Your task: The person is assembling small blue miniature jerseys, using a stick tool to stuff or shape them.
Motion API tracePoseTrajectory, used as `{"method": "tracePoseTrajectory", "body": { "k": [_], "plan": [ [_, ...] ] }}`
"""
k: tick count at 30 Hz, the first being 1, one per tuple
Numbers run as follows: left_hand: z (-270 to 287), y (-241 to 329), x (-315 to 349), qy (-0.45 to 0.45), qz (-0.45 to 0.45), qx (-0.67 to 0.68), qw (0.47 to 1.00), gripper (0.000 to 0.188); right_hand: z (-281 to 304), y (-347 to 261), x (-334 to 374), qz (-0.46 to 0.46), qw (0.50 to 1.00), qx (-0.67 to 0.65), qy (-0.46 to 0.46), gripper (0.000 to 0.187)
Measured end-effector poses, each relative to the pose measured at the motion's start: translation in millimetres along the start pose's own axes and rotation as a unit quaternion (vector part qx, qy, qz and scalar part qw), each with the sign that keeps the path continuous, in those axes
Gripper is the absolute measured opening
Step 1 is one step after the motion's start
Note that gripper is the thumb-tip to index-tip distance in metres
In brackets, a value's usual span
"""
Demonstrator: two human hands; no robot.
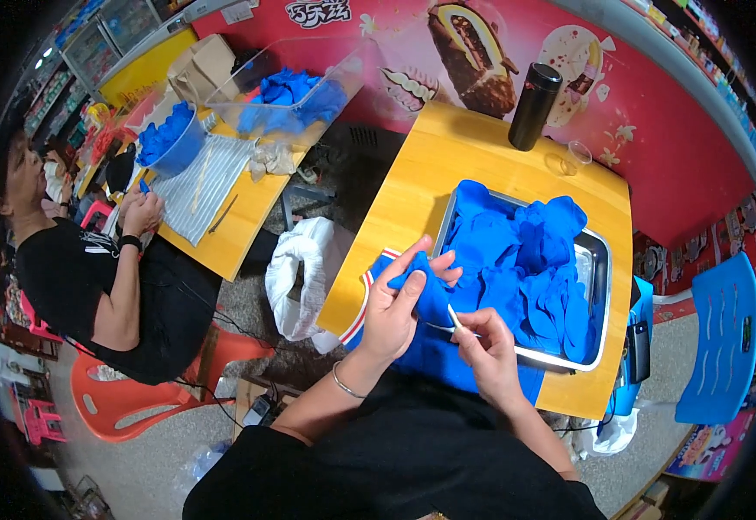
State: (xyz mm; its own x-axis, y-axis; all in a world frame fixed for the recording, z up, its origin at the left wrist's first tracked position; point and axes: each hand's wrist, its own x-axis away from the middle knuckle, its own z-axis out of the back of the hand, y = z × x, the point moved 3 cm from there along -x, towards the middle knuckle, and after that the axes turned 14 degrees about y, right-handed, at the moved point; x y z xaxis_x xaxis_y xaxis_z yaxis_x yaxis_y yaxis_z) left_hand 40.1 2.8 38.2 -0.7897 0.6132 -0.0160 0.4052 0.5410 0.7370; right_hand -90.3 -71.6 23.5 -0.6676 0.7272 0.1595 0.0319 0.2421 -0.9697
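Centrally, we see our left hand (395,303) grasping a folded blue fabric piece (431,299) between thumb and fingers, with its pointed end up. Our right hand (489,351), just right of and below it, pinches a thin pale item (457,324) at the fabric's lower end; we cannot tell exactly what that item is. Right of centre, just beyond our hands, we have a metal tray (605,299) heaped with loose blue pieces (516,260), set on a yellow table (421,165). Toward the upper right of the frame we find a black bottle (535,107) standing upright, with a clear cup (579,153) near it. At the left we see a co-worker (74,286) in black, seated by another table (243,204) that bears a blue basin (183,154) and a clear bin (352,78), both holding blue pieces.
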Motion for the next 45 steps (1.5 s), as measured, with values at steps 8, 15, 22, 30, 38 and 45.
{"method": "tracePoseTrajectory", "body": {
  "k": [8, 15, 22, 30, 38, 45],
  "plan": [
    [5.7, -6.7, 0.2, 0.061, 0.038, 0.082, 0.994, 0.032, -8.7, 4.3, 1.6, -0.052, 0.995, -0.079, -0.016, 0.011],
    [8.0, -10.4, 5.8, 0.068, 0.056, 0.121, 0.989, 0.028, -9.4, 7.9, 8.7, -0.043, 0.996, -0.083, -0.007, 0.011],
    [8.2, -12.1, 11.6, 0.078, 0.043, 0.108, 0.99, 0.029, -9.8, 11.7, 12.5, -0.055, 0.994, -0.098, -0.01, 0.011],
    [-2.5, -6.5, 10.9, 0.029, 0.036, 0.138, 0.989, 0.038, 2.8, 0.1, 1.9, 0.045, 0.999, -0.021, 0.013, 0.011],
    [-1.8, -5.0, 4.6, 0.028, 0.043, 0.078, 0.996, 0.035, 22.7, -11.6, -15.6, 0.217, 0.955, 0.199, -0.008, 0.011],
    [1.4, -18.2, 2.5, 0.107, 0.042, 0.096, 0.989, 0.029, 3.5, -1.0, -6.7, 0.182, 0.97, 0.16, 0.028, 0.012]
  ]
}}
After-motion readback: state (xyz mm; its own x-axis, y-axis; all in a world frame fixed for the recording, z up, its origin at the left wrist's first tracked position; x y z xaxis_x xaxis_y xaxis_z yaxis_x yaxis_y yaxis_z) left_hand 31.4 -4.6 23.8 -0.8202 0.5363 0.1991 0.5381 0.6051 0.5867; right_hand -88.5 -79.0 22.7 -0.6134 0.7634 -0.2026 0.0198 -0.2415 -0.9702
